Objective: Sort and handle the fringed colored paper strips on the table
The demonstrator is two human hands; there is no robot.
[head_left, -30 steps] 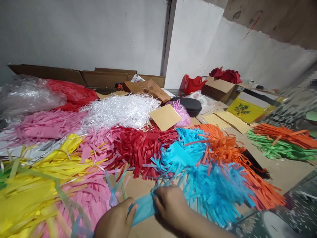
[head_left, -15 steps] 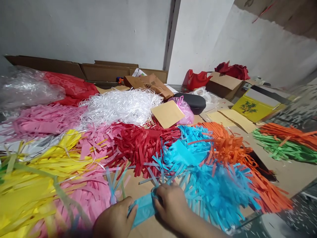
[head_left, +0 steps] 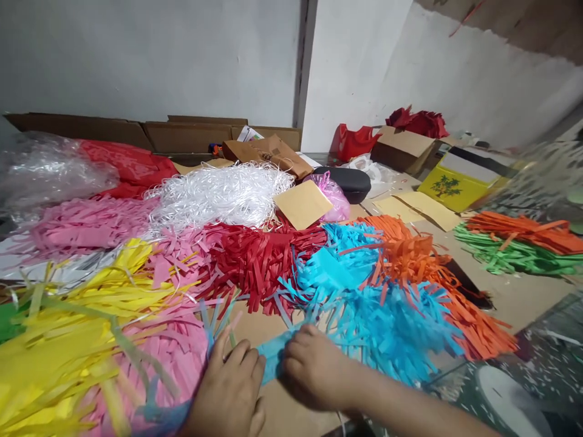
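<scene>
Here, in the head view:

- The right hand (head_left: 314, 367) is closed on the blue paper roll (head_left: 274, 358), pinching its near end with fingers curled over the top; the roll lies low on the cardboard sheet (head_left: 523, 297), touching the hand and running left from it.
- The left hand (head_left: 232, 394) lies flat with fingers spread and loose, just beside the left end of the roll; whether it touches the roll I cannot tell, and it holds nothing that shows.
- The roll's far part opens into the blue fringe (head_left: 387, 321), a thick spray of thin cut strips just beyond the right hand.
- No writing can be read; the yellow box (head_left: 449, 188) near the far right carries only a small tree picture.
- The orange fringe (head_left: 423, 267) lies just right of the blue, the red fringe (head_left: 259, 261) behind and left of it, both flat, soft paper strips.
- The yellow fringe (head_left: 59, 346) and pink fringe (head_left: 177, 358) pile up at the left, the pink beside the left hand.
- A heap of white shreds (head_left: 218, 194) looks curly and glossy; a plain tan card (head_left: 303, 204) rests tilted at its right edge.
- Green strips (head_left: 510, 258) lie well apart at the right.
</scene>
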